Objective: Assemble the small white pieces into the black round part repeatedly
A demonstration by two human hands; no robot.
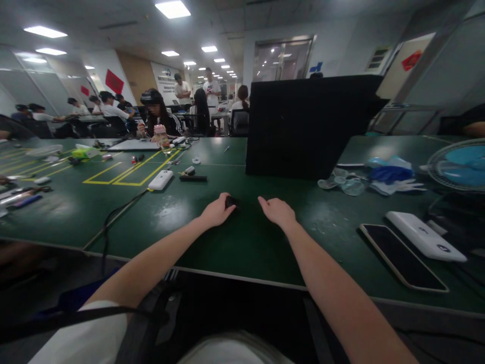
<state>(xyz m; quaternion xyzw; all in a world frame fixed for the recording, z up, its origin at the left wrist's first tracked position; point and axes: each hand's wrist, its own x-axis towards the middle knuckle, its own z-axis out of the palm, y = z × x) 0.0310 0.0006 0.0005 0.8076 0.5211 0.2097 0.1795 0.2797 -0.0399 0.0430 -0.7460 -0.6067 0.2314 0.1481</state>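
My left hand (216, 210) is closed around a small black object (231, 202), just above or on the green tabletop. The object's dark, rounded end shows beside the thumb, but I cannot make out its kind. To the right, apart from it, my right hand (279, 211) is open, with its thumb stretched toward the left hand. Nothing shows in it, though its other fingers are partly hidden. Both hands are over the green table (242, 242), in front of a large black box-like panel (303, 126).
A white power bank (161, 180) with a cable and a dark bar (193, 178) lie left. On the right are a phone (403, 257), another white power bank (426, 235), crumpled gloves (394, 174) and a blue fan (458, 164). Across the table sits a person (159, 116) near a bottle (162, 137).
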